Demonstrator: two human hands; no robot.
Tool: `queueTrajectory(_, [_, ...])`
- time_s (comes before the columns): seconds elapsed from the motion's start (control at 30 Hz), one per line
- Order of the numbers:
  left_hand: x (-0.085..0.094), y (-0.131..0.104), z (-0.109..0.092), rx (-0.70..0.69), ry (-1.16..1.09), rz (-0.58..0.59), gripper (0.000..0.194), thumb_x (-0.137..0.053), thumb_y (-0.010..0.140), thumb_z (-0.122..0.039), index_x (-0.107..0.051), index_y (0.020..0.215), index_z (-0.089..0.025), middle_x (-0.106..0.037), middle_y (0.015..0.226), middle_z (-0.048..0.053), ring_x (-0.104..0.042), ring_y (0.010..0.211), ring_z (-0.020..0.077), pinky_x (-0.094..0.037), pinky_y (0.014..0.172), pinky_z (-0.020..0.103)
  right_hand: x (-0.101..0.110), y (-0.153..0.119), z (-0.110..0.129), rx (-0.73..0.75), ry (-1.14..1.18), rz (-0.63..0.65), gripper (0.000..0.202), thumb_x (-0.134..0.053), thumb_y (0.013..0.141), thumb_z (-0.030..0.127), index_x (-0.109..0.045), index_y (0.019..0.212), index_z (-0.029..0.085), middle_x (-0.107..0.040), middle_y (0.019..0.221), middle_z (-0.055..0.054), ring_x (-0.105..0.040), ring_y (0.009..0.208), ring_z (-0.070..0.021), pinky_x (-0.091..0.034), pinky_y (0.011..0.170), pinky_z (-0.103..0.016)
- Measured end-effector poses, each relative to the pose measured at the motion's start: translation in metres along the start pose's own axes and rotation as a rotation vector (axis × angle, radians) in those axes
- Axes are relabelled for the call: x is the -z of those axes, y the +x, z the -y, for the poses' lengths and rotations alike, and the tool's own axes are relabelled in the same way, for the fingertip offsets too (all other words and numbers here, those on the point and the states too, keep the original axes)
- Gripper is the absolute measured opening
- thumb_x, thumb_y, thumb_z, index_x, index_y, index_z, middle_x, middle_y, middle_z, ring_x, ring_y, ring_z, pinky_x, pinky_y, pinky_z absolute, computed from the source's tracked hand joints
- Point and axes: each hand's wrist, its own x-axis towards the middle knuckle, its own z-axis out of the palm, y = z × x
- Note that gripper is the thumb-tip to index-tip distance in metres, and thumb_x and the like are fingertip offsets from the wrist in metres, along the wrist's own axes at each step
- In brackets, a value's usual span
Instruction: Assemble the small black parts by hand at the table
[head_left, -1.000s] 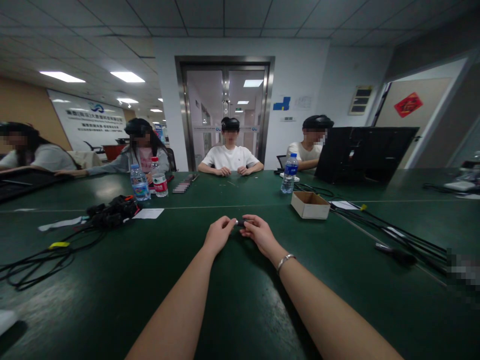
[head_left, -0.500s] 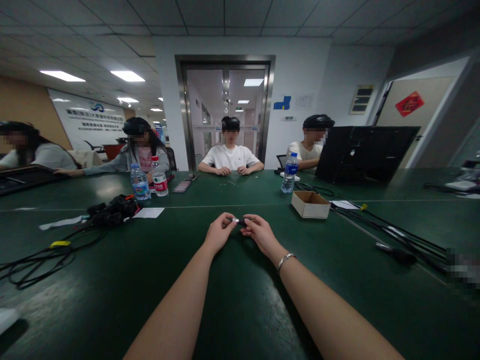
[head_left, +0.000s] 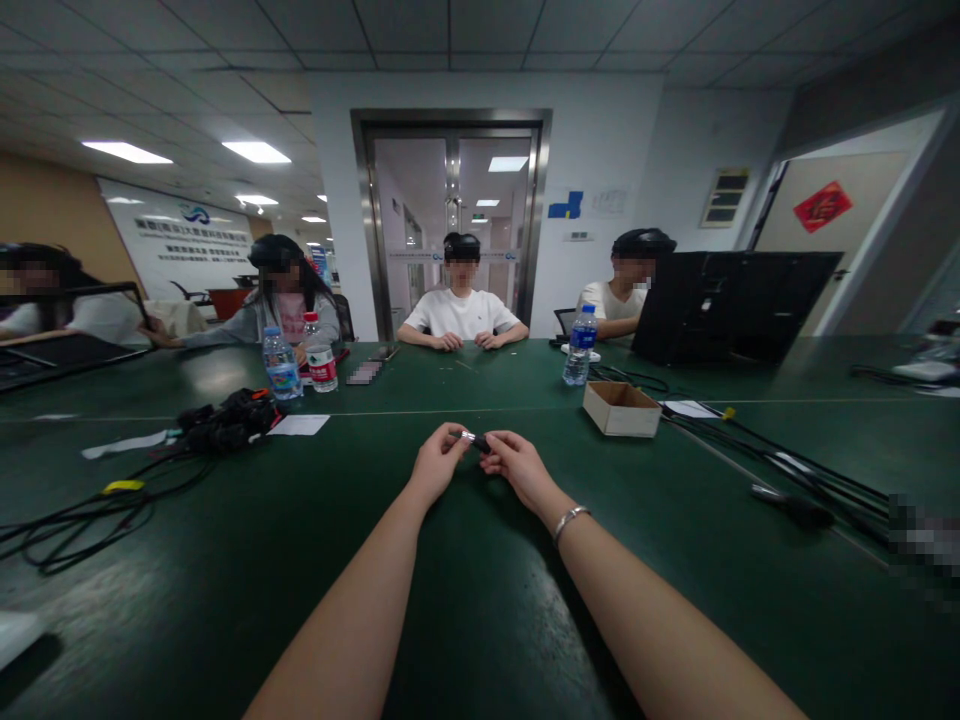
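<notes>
Between my two hands is a small black-and-silver cylindrical object (head_left: 475, 441), too small to name surely. My left hand (head_left: 437, 459) pinches its silver left end between thumb and fingers. On the black right end, the fingertips of my right hand (head_left: 519, 462) are closed, with a silver bracelet (head_left: 573, 521) round that wrist. Both hands are just above the dark green table (head_left: 480, 580), and the object tilts slightly down to the right. Fingers partly cover both of its ends.
To the right stands an open cardboard box (head_left: 622, 418), near a water bottle (head_left: 580, 345) and black cables (head_left: 795, 465). Two bottles, a black strapped device (head_left: 229, 420) and coiled cable (head_left: 82, 530) are on the left. Several people with headsets sit across the table.
The object has tilted, its right end now a little lower. My hands stay almost in place. On the far left, a person has raised the edge of a black case.
</notes>
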Motion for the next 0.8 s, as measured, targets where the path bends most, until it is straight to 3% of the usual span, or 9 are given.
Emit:
queueTrajectory(0.23, [0.001, 0.0, -0.006, 0.075, -0.035, -0.055, 0.027, -0.058, 0.079, -0.042, -0.058, 0.089, -0.018, -0.064, 0.082, 0.003, -0.06, 0.074, 0.0154, -0.048, 0.067, 0.027, -0.001, -0.001, -0.002, 0.054, -0.104, 0.068, 0.036, -0.078, 0.062, 0.026, -0.058, 0.09, 0.015, -0.062, 0.066, 0.003, -0.061, 0.057, -0.0088, -0.048, 0.053, -0.019])
queueTrajectory(0.4, [-0.021, 0.002, -0.019, 0.109, -0.15, -0.164, 0.022, -0.051, 0.085, -0.039, -0.052, 0.094, -0.018, -0.067, 0.091, 0.007, -0.063, 0.087, 0.0184, -0.049, 0.075, 0.03, -0.008, -0.001, -0.006, 0.117, -0.19, 0.071, 0.04, -0.074, 0.064, 0.029, -0.049, 0.092, 0.018, -0.061, 0.071, 0.006, -0.058, 0.053, -0.0074, -0.043, 0.048, -0.019])
queueTrajectory(0.5, [-0.034, 0.001, -0.028, 0.141, -0.092, -0.279, 0.023, -0.042, 0.089, -0.041, -0.047, 0.097, -0.02, -0.066, 0.084, 0.006, -0.064, 0.08, 0.0176, -0.05, 0.073, 0.031, -0.013, -0.003, -0.005, 0.125, -0.197, 0.107, 0.049, -0.074, 0.064, 0.031, -0.041, 0.099, 0.022, -0.061, 0.072, 0.008, -0.059, 0.053, -0.0085, -0.042, 0.049, -0.02])
queueTrajectory(0.57, [-0.031, 0.0, -0.032, 0.134, -0.01, -0.33, 0.021, -0.036, 0.092, -0.039, -0.044, 0.096, -0.02, -0.063, 0.077, 0.003, -0.064, 0.072, 0.0163, -0.049, 0.069, 0.03, -0.014, -0.006, -0.003, 0.116, -0.216, 0.143, 0.056, -0.072, 0.067, 0.033, -0.036, 0.108, 0.023, -0.061, 0.075, 0.007, -0.06, 0.055, -0.0094, -0.043, 0.051, -0.021])
queueTrajectory(0.67, [0.004, -0.004, -0.031, 0.173, 0.121, -0.34, 0.019, -0.03, 0.092, -0.036, -0.04, 0.095, -0.02, -0.059, 0.073, 0.001, -0.062, 0.064, 0.0156, -0.048, 0.061, 0.028, -0.013, -0.01, 0.001, 0.086, -0.288, 0.171, 0.058, -0.067, 0.074, 0.036, -0.033, 0.119, 0.022, -0.061, 0.078, 0.005, -0.061, 0.06, -0.0099, -0.045, 0.058, -0.023])
queueTrajectory(0.73, [0.048, -0.011, -0.026, 0.253, 0.278, -0.343, 0.022, -0.034, 0.091, -0.039, -0.04, 0.098, -0.019, -0.06, 0.075, 0.003, -0.062, 0.064, 0.0173, -0.048, 0.058, 0.028, -0.012, -0.011, 0.003, 0.071, -0.331, 0.184, 0.054, -0.064, 0.078, 0.038, -0.036, 0.121, 0.022, -0.061, 0.079, 0.004, -0.062, 0.063, -0.0104, -0.046, 0.061, -0.025])
queueTrajectory(0.8, [0.103, -0.025, -0.02, 0.313, 0.507, -0.296, 0.029, -0.037, 0.089, -0.043, -0.04, 0.102, -0.018, -0.063, 0.079, 0.006, -0.064, 0.067, 0.0203, -0.047, 0.06, 0.03, -0.011, -0.011, 0.004, 0.062, -0.366, 0.194, 0.05, -0.062, 0.08, 0.038, -0.04, 0.121, 0.022, -0.061, 0.081, 0.002, -0.062, 0.066, -0.0112, -0.047, 0.064, -0.026])
